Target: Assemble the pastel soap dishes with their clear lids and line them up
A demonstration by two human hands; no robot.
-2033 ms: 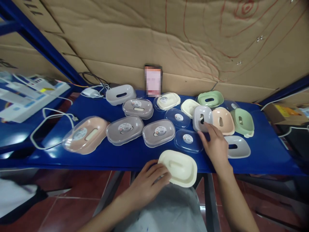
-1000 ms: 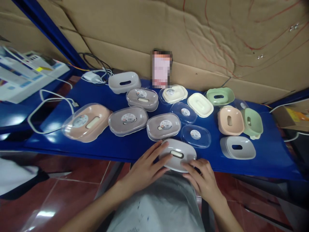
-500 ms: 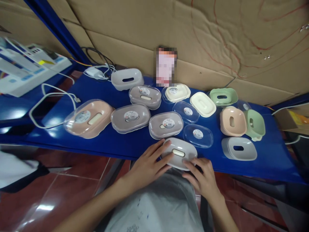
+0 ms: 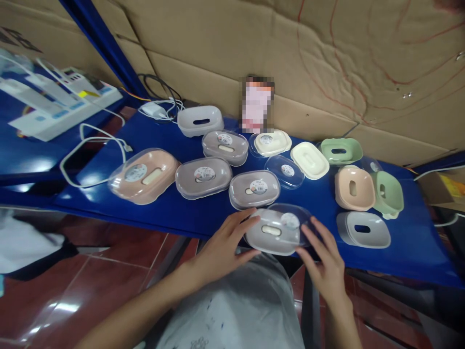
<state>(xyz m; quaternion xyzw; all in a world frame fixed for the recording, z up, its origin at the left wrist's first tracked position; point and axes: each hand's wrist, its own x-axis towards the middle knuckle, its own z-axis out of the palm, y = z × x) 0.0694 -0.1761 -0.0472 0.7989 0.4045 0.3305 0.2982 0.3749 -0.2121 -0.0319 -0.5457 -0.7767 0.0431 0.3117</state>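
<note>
Blue tabletop (image 4: 196, 218) ahead, two hands (image 4: 227, 242) (image 4: 327, 264) hold one dish (image 4: 271, 245), one lid (image 4: 290, 221).

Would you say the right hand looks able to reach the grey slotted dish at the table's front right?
Probably yes: the grey slotted dish sits just right of the right hand, with only blue tabletop between them. That hand holds a clear lid, though, and would likely need to release it first.

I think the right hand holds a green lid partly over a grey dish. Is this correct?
Not the colour: the lid is clear, not green, as the head view shows. The right hand does hold it partly over the grey dish.
</note>
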